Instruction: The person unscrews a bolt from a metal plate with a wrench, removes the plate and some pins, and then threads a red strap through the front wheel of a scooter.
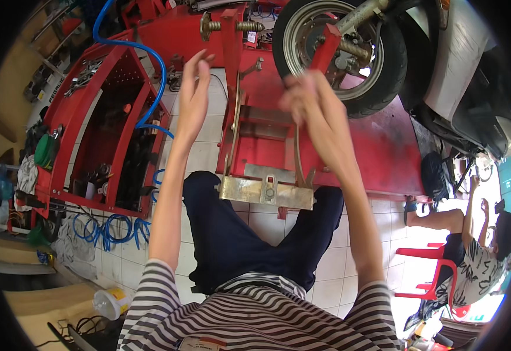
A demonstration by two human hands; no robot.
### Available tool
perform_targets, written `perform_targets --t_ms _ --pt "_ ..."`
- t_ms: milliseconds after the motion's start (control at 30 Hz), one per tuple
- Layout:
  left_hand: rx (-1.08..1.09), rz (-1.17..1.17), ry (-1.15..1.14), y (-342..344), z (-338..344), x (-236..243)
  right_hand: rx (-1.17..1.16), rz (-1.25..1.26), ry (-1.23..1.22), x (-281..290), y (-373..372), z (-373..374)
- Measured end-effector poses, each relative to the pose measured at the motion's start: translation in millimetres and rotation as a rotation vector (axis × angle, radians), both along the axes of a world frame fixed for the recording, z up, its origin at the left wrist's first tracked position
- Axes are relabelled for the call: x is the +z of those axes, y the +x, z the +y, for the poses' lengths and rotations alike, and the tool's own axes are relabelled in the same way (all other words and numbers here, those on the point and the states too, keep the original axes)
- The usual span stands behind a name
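My left hand (pixel 195 99) is raised with its fingers stretched out and nothing in it. It hovers left of a red upright post (pixel 230 44) that carries a threaded clamp screw (pixel 245 27). Motion smears my right hand (pixel 320 111), so its fingers and anything in them cannot be made out. Behind that hand stand a second red post (pixel 326 50) and its screw (pixel 354 48), in front of a motorbike wheel (pixel 396 76). Between my knees is a worn metal plate (pixel 244 190) at the near end of the red motorbike lift (pixel 378 152).
To the left stands a red tool cart (pixel 62 158) with wrenches (pixel 86 76) on top. A blue hose (pixel 163 76) loops beside it and lies coiled (pixel 112 228) on the tiles. At right, another person (pixel 481 263) sits on a red plastic chair (pixel 443 275).
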State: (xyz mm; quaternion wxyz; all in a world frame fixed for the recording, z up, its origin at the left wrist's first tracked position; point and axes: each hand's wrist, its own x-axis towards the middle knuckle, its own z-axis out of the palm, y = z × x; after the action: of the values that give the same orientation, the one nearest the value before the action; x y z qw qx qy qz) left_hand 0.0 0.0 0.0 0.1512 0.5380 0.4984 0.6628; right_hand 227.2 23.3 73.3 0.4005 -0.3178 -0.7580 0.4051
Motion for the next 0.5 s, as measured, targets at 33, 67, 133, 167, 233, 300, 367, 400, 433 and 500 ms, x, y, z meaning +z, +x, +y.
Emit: perform_targets --t_ms 33,67,133,167,233,300,367,400,433,500 --pt "-0.038 0.001 0.019 3.1 14.3 9.4 -0.006 0.006 0.001 4.1 -0.6 -0.3" --pt "-0.076 0.002 0.037 4.2 21.9 17.4 0.020 0.087 -0.030 11.3 -17.1 6.4" --pt "-0.017 0.021 -0.006 8.4 31.1 4.4 0.114 -0.041 0.148 3.7 -25.7 14.0" --pt "0.017 0.026 -0.031 6.3 35.5 -0.9 0.164 -0.110 0.235 -0.9 -33.1 19.7" --pt "0.049 0.108 -0.005 11.0 41.1 1.3 0.033 -0.052 0.499 -21.4 -47.5 39.6" --pt "0.091 0.142 -0.014 20.6 38.0 6.4 -0.074 -0.025 0.620 -25.6 -57.6 47.0" --pt "0.090 0.131 0.002 13.8 42.0 1.1 -0.031 -0.050 0.634 -24.2 -63.9 46.1" --pt "0.090 0.141 -0.005 12.5 42.1 0.2 -0.008 -0.079 0.640 -22.1 -64.7 49.1" --pt "0.089 0.151 -0.011 11.3 42.4 -0.7 0.014 -0.107 0.645 -21.2 -64.9 50.9" --pt "0.121 0.164 -0.020 9.7 43.6 -1.3 0.003 -0.101 0.662 -20.8 -64.5 49.9"
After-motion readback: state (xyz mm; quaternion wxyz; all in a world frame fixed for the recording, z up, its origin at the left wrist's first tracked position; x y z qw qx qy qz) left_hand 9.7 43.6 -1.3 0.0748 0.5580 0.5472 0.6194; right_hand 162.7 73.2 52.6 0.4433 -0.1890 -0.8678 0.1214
